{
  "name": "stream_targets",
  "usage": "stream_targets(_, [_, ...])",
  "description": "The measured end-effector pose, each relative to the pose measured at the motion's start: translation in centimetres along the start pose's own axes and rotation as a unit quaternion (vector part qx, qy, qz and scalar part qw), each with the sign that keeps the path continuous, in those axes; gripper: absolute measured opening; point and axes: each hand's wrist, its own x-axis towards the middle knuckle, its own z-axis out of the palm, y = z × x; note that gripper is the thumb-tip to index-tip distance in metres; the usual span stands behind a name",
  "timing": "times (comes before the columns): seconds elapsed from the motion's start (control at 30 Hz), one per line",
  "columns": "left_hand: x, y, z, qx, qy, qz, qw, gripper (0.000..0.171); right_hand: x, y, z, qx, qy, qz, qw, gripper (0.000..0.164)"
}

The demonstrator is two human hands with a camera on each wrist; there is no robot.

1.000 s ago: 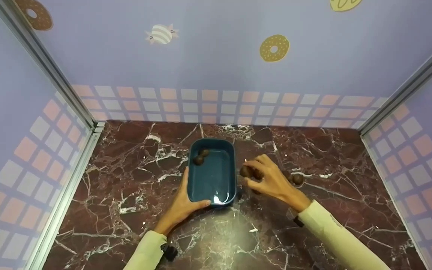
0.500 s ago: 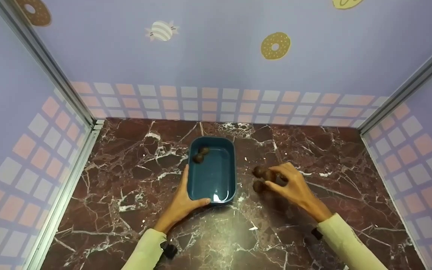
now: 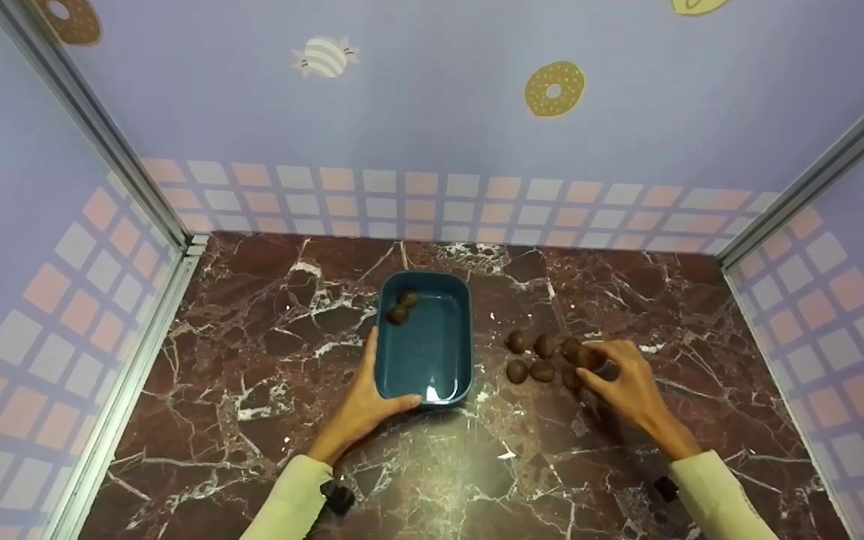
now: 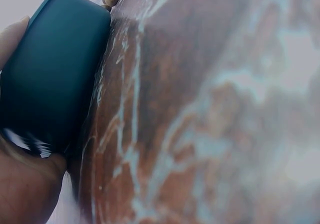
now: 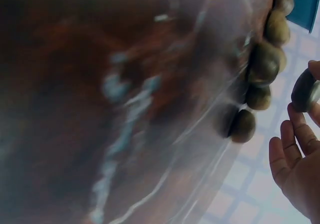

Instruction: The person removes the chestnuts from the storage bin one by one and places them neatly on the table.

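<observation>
A deep blue-green rectangular baking dish (image 3: 424,341) stands in the middle of the marble surface, with two chestnuts (image 3: 400,309) lying near its far left corner. My left hand (image 3: 364,405) grips its near left corner, fingers along the left wall and thumb at the near rim; the dish's outer wall (image 4: 60,59) fills part of the left wrist view. To the right of the dish, several chestnuts (image 3: 542,370) lie in a loose cluster. At that cluster's right end, my right hand (image 3: 627,386) pinches one chestnut (image 5: 302,91) between thumb and fingers, raised apart from the others.
Reddish-brown marble (image 3: 267,360) with white veins covers the worktop. A lilac back wall (image 3: 432,112) with checks and sweets printed on it rises behind, and side panels with metal edge rails (image 3: 139,180) close in left and right.
My right hand has moved rightward, away from the dish and across the cluster, uncovering several chestnuts. The left hand and the dish keep their place.
</observation>
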Motion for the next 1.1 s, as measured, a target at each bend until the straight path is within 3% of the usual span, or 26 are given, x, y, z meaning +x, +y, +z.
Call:
stream_targets(0.23, [0.0,0.1,0.0,0.014,-0.008,-0.015,0.9998,0.132,-1.6,1.0,-0.8,-0.026,0.003,0.027,0.999,0.046])
stream_targets(0.5, [0.0,0.0,0.0,0.017,0.001,-0.011,0.9998,0.133,-2.7,1.6,-1.1,-0.018,-0.004,0.063,0.998,0.046])
stream_targets(1.1, [-0.1,0.0,0.0,0.009,-0.003,-0.005,0.9999,0.130,-3.9,2.0,-1.0,-0.051,-0.018,0.072,0.996,0.048])
